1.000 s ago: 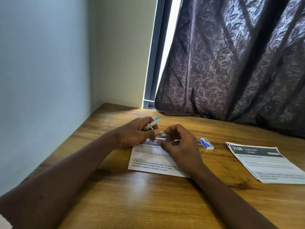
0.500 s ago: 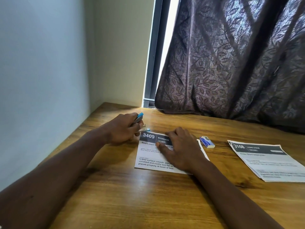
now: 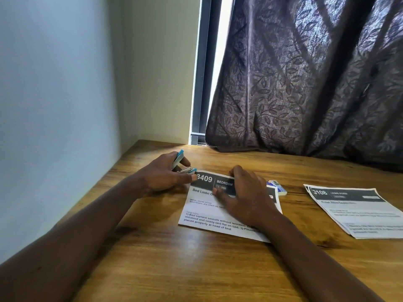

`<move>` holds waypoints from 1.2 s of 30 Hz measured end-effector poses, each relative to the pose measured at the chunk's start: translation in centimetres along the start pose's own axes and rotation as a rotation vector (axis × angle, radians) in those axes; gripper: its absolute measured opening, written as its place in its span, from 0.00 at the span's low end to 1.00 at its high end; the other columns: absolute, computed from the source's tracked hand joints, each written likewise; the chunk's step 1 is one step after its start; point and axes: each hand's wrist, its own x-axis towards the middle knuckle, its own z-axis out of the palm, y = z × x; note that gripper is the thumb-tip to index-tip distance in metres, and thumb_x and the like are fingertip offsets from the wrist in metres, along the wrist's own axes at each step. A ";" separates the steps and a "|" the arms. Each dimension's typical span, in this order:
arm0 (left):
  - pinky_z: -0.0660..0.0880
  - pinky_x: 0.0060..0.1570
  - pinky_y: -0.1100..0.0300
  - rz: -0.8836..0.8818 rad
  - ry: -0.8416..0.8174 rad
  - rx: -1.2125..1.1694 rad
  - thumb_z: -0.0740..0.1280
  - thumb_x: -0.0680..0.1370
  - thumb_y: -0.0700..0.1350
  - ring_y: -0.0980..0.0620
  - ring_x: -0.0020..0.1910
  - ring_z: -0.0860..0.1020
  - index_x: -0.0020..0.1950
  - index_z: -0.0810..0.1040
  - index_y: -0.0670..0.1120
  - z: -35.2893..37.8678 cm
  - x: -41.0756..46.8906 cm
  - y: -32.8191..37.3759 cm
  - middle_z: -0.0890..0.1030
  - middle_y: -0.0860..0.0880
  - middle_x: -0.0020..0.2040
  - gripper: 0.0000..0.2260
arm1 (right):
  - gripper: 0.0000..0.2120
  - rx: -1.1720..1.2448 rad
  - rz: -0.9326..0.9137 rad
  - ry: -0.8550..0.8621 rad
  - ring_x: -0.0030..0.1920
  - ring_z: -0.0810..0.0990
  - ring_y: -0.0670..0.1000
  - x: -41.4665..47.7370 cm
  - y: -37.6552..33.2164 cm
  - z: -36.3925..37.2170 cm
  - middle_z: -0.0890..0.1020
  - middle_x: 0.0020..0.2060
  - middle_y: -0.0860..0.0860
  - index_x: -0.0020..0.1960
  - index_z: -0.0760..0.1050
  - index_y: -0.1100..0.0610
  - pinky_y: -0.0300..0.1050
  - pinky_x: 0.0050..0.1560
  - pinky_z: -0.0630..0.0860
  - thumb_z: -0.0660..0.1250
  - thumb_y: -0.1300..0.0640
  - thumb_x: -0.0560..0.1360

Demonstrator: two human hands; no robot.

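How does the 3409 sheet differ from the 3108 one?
The white printed 3409 sheet is pressed flat by the right hand; the white printed 3108 sheet lies untouched. The 3409 sheet's corner is at the blue-and-white stapler; the 3108 sheet sits apart, rightward. Both have dark header bands.

Left wall (image 3: 54, 105): plain, pale blue-grey, matte.
Rear wall (image 3: 159, 73): plain, cream tone; meets left wall at vertical corner.
Window frame (image 3: 204, 73): dark, vertical, just right of rear wall; lower end at surface level.
Daylight strip (image 3: 222, 62): narrow, bright, between frame and curtain edge.
Curtain (image 3: 316, 83): dark purple-brown, leaf pattern, hangs in folds; hem rests on rear of surface.
Surface (image 3: 174, 269): warm brown wood grain; set into corner, abuts both walls.
Light: daylight through window gap; bright patch on surface below gap.
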 end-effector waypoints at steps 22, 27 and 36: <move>0.80 0.49 0.53 0.188 -0.047 -0.137 0.78 0.74 0.41 0.49 0.47 0.84 0.55 0.84 0.47 2.2 -0.2 0.1 0.87 0.46 0.48 0.11 | 0.12 0.025 -0.172 0.133 0.56 0.75 0.46 0.0 -0.7 0.0 0.79 0.53 0.43 0.60 0.76 0.47 0.53 0.68 0.63 0.64 0.44 0.79; 0.75 0.46 0.55 0.254 0.051 0.207 0.73 0.78 0.49 0.53 0.46 0.79 0.55 0.79 0.52 1.3 0.3 -0.6 0.82 0.53 0.48 0.08 | 0.15 0.054 -0.129 0.092 0.63 0.73 0.47 0.0 -0.2 -0.1 0.77 0.60 0.44 0.67 0.73 0.47 0.52 0.71 0.61 0.63 0.47 0.81; 0.73 0.40 0.57 0.331 0.080 0.369 0.68 0.81 0.50 0.58 0.40 0.79 0.53 0.77 0.49 1.5 -0.1 -0.6 0.82 0.53 0.43 0.06 | 0.12 0.072 -0.094 0.150 0.55 0.74 0.48 0.3 0.1 -0.3 0.77 0.51 0.46 0.61 0.76 0.49 0.53 0.63 0.66 0.62 0.48 0.80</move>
